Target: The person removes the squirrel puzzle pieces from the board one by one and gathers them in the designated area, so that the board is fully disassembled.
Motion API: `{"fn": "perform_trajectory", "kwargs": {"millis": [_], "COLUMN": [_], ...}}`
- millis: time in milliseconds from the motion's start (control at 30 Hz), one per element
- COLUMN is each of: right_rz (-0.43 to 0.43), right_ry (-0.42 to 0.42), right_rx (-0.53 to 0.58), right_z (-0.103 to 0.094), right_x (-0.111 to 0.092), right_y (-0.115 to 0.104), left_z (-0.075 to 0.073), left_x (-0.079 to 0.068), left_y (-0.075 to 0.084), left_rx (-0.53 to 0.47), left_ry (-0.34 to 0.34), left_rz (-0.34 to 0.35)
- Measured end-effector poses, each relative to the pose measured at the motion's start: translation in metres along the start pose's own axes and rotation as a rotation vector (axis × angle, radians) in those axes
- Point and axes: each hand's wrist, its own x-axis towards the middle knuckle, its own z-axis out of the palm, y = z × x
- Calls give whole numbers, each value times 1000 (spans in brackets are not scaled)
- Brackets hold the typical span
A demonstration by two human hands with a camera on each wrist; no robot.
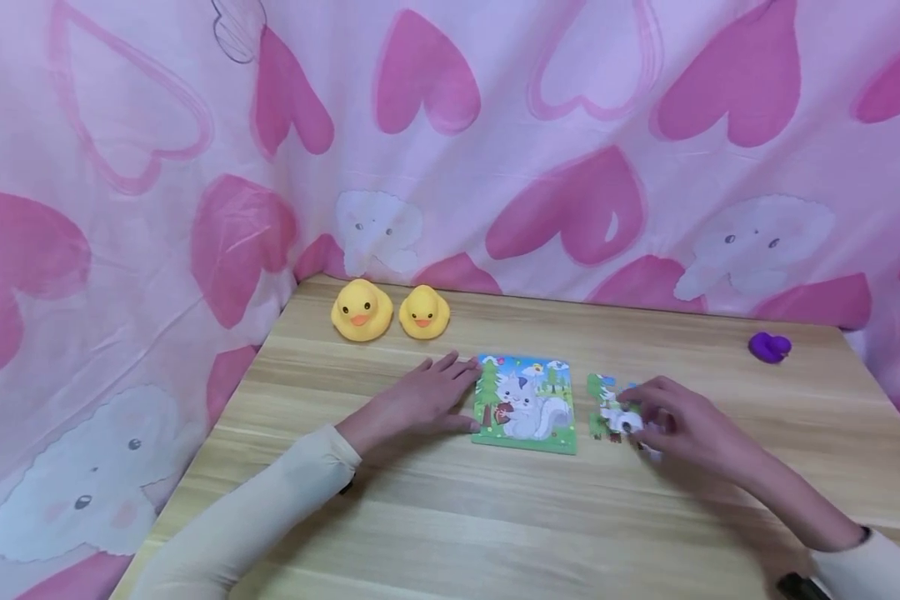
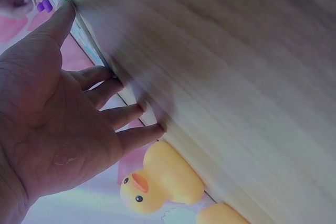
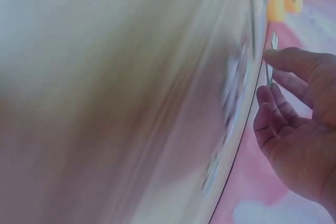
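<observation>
A square picture puzzle (image 1: 534, 408) with a grey squirrel on it lies flat at the middle of the table. My left hand (image 1: 429, 398) touches its left edge with thumb and fingertips, the fingers spread and fairly straight. To the right of the picture lie several loose jigsaw pieces (image 1: 596, 427), partly covered by my right hand (image 1: 693, 427). That hand is raised over them and pinches a thin jigsaw piece (image 3: 270, 72) between thumb and fingers, seen edge-on in the right wrist view. Its printed side cannot be made out there.
Two yellow rubber ducks, a larger one (image 1: 362, 312) and a smaller one (image 1: 424, 313), stand at the back left of the wooden table (image 1: 450, 517). A small purple duck (image 1: 769, 347) sits at the back right. A pink heart-patterned curtain (image 1: 450, 192) borders the table behind and at left.
</observation>
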Motion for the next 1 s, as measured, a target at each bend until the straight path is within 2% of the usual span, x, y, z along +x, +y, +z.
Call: {"fn": "perform_trajectory", "kwargs": {"millis": [100, 200, 500, 800, 1000], "right_rz": [-40, -13, 60, 99, 34], "right_ry": [59, 75, 37, 6, 58], "right_rx": [-34, -48, -123, -201, -226], "right_z": [-8, -14, -24, -28, -30], "right_x": [-24, -42, -71, -79, -64], "right_y": [18, 30, 53, 59, 49], "left_z": [1, 2, 0, 4, 2], "left_x": [2, 2, 0, 0, 0], "left_y": [1, 1, 1, 2, 1], "left_rx": [3, 9, -4, -4, -9], "left_ry": [-6, -7, -11, -8, -4], "left_rz": [0, -2, -11, -9, -9]}}
